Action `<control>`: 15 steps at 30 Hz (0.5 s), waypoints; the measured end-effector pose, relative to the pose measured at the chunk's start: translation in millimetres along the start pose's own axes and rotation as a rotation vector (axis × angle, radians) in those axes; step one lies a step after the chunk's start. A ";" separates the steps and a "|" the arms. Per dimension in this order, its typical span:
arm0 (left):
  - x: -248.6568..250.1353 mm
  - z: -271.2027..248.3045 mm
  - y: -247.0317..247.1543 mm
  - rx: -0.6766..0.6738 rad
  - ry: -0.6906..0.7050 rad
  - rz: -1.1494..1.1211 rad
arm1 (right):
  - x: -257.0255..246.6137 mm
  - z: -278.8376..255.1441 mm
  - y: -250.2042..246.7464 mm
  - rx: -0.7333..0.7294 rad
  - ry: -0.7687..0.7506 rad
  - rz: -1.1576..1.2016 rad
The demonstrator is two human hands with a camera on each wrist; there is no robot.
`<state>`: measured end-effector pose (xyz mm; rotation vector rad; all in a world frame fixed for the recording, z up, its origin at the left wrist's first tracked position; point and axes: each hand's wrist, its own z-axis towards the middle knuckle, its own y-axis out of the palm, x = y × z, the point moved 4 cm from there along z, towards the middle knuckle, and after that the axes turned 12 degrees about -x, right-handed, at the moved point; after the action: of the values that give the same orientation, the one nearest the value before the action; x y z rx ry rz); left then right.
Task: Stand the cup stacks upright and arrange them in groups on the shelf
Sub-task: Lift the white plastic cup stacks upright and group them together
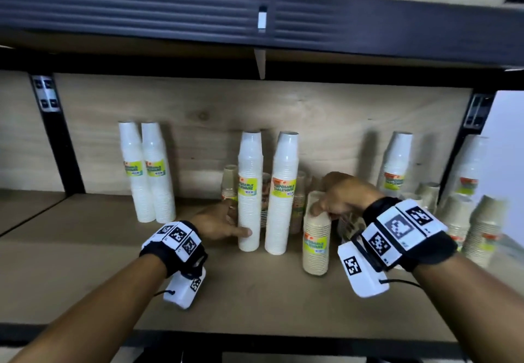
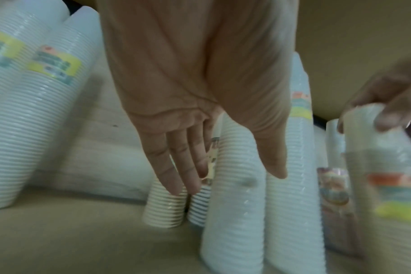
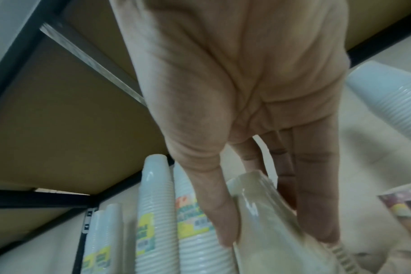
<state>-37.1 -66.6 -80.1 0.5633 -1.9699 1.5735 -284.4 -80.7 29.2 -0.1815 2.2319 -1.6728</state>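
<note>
Two tall white cup stacks stand upright mid-shelf. My left hand (image 1: 232,225) straddles the left one (image 1: 249,192): the thumb lies on its front and the straight fingers (image 2: 176,166) reach past its left side. The other tall stack (image 1: 282,195) stands just to its right. My right hand (image 1: 326,209) grips the top of a short beige wrapped cup stack (image 1: 316,237), which stands upright nearer the front. In the right wrist view the thumb and fingers (image 3: 317,204) clamp the beige stack's top (image 3: 258,194).
A pair of white stacks (image 1: 150,175) stands at the left back. Short brown stacks (image 1: 229,184) sit behind the middle pair. More white (image 1: 395,164) and beige stacks (image 1: 482,235) crowd the right end. The upper shelf beam (image 1: 255,19) hangs overhead. The shelf board (image 1: 255,291) shows bare wood in front.
</note>
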 end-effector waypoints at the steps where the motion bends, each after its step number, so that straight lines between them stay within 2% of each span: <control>1: 4.7 1.3 -2.6 0.037 0.017 -0.022 | 3.9 3.0 -1.9 0.029 0.014 -0.015; 9: 27.2 4.6 -26.5 0.260 0.080 -0.107 | 17.7 25.5 0.4 0.060 0.028 -0.006; 15: 42.2 4.3 -33.5 0.323 0.088 -0.071 | 15.9 31.7 -8.3 0.093 0.045 0.033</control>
<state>-48.8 -77.8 -28.5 0.6697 -1.6241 1.8519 -289.1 -116.8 26.1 -0.0844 2.1714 -1.7750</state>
